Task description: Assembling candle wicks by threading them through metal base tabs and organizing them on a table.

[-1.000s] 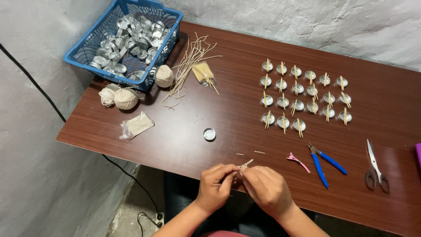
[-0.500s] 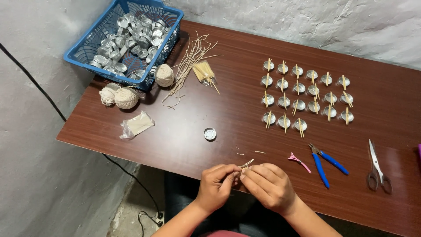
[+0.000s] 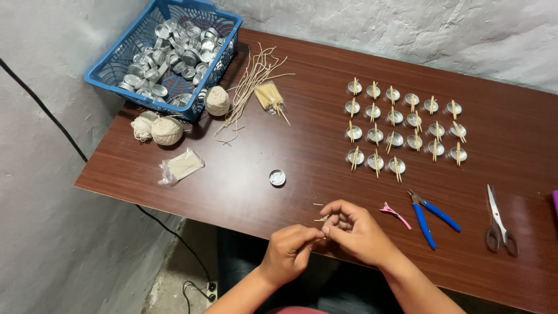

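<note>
Head view: both hands [image 3: 325, 238] pinch a wick piece [image 3: 323, 218] over counter [image 3: 244, 186], approx 22 cups [image 3: 401, 125] done, 1 empty cup [image 3: 277, 177] + full basket [image 3: 104, 72] left

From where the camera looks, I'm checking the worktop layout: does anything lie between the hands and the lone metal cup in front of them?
Nothing visible does. The left hand and right hand pinch a small wick piece, and only bare table separates them from the single empty metal cup.

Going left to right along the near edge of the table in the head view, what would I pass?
Left hand → right hand → pink hair clip → blue-handled pliers → scissors.
</note>
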